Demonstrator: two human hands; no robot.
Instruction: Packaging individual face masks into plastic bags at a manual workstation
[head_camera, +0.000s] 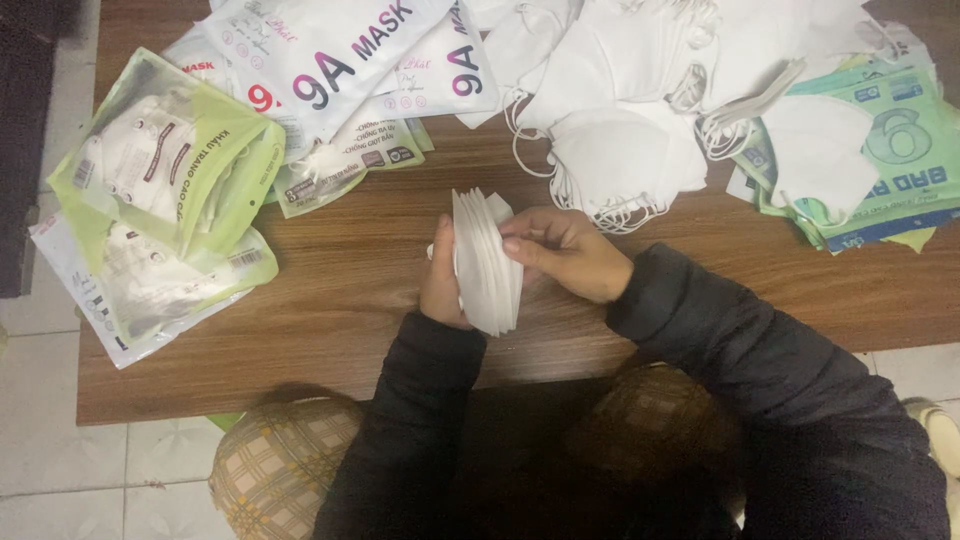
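Observation:
Between my two hands stands a stack of folded white face masks (485, 262), held on edge above the wooden table (350, 300). My left hand (442, 280) presses the stack from the left side. From the right, my right hand (565, 250) grips it with fingertips on the top masks. Both arms wear dark sleeves.
A heap of loose white masks (640, 90) lies at the table's far side. Green mask packets (165, 170) sit far left, white printed packets (330, 60) at the back, green-blue packets (890, 160) far right. My knees in checked fabric (285, 460) are below the table edge.

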